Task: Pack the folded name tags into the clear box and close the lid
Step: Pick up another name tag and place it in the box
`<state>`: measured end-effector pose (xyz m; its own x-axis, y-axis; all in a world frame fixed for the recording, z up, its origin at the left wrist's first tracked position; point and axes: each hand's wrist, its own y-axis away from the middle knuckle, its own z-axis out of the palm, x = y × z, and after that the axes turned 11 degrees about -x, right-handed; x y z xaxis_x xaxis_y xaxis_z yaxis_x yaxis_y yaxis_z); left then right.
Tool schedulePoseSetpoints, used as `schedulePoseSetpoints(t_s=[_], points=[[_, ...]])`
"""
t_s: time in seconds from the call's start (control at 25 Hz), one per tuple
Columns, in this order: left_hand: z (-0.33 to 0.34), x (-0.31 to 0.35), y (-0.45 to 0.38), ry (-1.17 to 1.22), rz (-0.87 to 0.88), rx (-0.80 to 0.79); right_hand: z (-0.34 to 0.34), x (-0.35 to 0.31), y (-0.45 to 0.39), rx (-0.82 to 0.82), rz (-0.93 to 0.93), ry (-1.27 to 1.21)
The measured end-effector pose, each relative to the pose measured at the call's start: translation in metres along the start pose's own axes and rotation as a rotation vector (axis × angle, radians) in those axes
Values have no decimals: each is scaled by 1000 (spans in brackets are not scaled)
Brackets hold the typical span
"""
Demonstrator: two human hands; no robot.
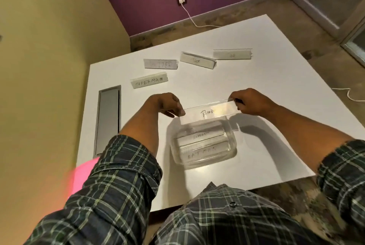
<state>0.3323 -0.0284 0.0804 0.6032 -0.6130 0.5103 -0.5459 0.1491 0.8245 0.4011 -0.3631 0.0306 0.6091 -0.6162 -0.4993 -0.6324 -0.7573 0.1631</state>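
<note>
On the white desk [256, 78], furthest left of my hands, I see a long grey rectangular panel [108, 120] set into the surface. Beyond my left hand [167, 104] lies a folded white paper name tag lettered SUPERMAN [149, 81], and past it another folded tag with blurred lettering ending in TTER [161, 64].

My left hand pinches the left end of a folded white paper name tag marked PAND [209, 113], thumb and fingertips closed on its corner, forearm reaching in from a rolled plaid sleeve [126, 165]. My right hand [250, 102] pinches the tag's right end the same way, fingers curled over the top edge. The tag hangs level between both hands, just above the far rim of the clear plastic rectangular box [203, 144], which sits on the desk below and slightly nearer me than my hands.

Inside the box I see two folded tags lying flat, side by side: one lettered ELEPHANT [201, 136] on the far side, one lettered BATMAN [201, 153] on the near side. I cannot tell where the lid is.

Well beyond my hands lie a folded tent-shaped tag [197, 60] with faint writing and, right of it, a flat grey tag [232, 55], its writing too small to read.
</note>
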Motion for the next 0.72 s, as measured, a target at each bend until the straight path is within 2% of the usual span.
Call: schedulePoseSetpoints(t_s=[0.16,0.36,0.56,0.72], points=[[17,-28,17,-32,-71,-125,14,-20,-8,-86,-89,43],[40,-40,21,-84,-145,-154,23,-33,-6,-174,-139,124],[59,-47,11,-292,-148,10,32,-34,-7,-204,-87,254],[74,-53,3,-454,-170,79,37,-39,-10,-367,-110,452]])
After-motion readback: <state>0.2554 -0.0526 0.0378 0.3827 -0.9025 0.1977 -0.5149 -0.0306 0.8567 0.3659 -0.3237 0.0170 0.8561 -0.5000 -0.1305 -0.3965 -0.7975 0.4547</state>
